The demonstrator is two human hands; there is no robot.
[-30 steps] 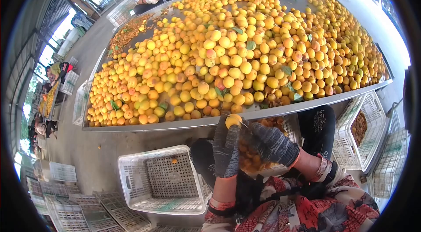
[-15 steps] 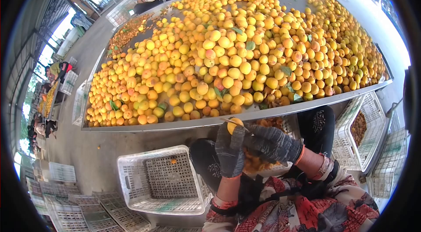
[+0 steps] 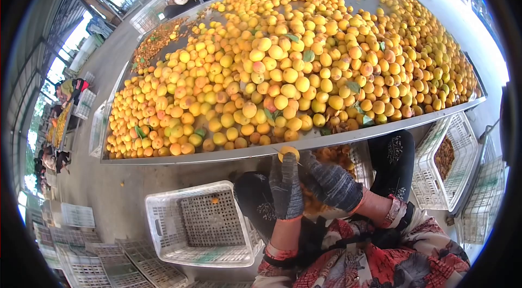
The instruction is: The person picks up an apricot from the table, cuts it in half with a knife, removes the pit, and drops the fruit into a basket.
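Note:
My left hand [image 3: 286, 189], in a dark grey knitted glove, holds a yellow-orange apricot [image 3: 288, 152] upright at its fingertips, just below the tray's near edge. Close beside it on the right, my right hand [image 3: 333, 180] wears a matching glove with its fingers curled. A thin blade-like tool [image 3: 298, 163] shows slightly between the hands beside the apricot; most of it is hidden by the right fingers. Under my right hand, between my knees, a crate holds orange fruit pieces [image 3: 333, 156]. A large heap of apricots [image 3: 261, 78] with some green leaves covers the tray in front.
The metal tray rim [image 3: 234, 156] runs across in front of my knees. A white plastic crate [image 3: 197, 254] stands at my left, another crate [image 3: 435, 190] with brownish pieces at my right. Two people with gloved hands sit across the tray. Stacked crates [image 3: 103, 261] lie lower left.
My right hand has drawn slightly right and down, away from the apricot, and the tool no longer lies across it. A co-worker's gloved hand has pulled back from the tray's far edge.

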